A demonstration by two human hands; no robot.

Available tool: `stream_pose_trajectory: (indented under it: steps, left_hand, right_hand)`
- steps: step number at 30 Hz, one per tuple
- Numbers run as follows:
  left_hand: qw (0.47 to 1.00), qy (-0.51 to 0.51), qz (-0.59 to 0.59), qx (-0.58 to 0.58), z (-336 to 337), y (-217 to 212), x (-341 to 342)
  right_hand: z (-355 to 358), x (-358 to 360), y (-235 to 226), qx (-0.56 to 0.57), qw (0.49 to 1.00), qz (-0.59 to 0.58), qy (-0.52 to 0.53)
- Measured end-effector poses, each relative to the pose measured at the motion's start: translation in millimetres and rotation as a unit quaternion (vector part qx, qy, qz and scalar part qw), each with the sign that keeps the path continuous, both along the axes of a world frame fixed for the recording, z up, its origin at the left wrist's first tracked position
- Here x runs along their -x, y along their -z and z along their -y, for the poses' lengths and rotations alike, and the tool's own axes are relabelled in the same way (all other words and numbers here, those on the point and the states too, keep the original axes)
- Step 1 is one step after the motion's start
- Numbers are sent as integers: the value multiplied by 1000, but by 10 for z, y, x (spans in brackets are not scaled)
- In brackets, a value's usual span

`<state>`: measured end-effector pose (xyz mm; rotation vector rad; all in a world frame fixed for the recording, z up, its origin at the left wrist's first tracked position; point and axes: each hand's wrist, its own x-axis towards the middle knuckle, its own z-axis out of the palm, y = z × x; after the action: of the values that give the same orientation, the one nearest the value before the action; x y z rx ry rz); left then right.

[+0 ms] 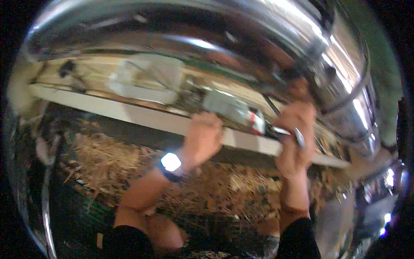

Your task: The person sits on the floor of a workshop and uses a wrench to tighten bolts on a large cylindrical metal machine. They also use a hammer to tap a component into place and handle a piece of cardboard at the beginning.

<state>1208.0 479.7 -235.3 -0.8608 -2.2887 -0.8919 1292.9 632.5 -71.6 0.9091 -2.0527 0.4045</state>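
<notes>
Under a curved, polished chrome hood, the left hand closes on a pale ledge edge — the right hand grips a slim metal tool — straw below.

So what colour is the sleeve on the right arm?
Black. The sleeve shows at the bottom of the head view, below the right hand, which holds a small silvery tool.

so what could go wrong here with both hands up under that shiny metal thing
The right hand holds a slim metal tool close under the curved chrome body; a slip could scratch it or jab the fingers. The left hand grips the white ledge beside a small grey part, which might get knocked. The blur hides detail.
</notes>
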Motion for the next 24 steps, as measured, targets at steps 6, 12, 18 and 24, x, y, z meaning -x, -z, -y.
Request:
stream_pose_trajectory:
  steps: [6, 12, 18, 24]
  left_hand:
    - [999, 24, -1, -30, -75, -101, -107]
    - [998, -38, -52, 30, -37, -67, -54]
    - [989, -4, 23, 145, 37, -259, -11]
    - [979, 54, 39, 193, 281, -256, 54]
  right_hand:
    - [-458, -625, -237, 288, 946, 72, -131]
    - [-951, -627, -804, 289, 930, 144, 177]
    - [-971, -447, -1340, 42, 958, 205, 198]
    - [-1117, -396, -1424, -27, 933, 297, 202]
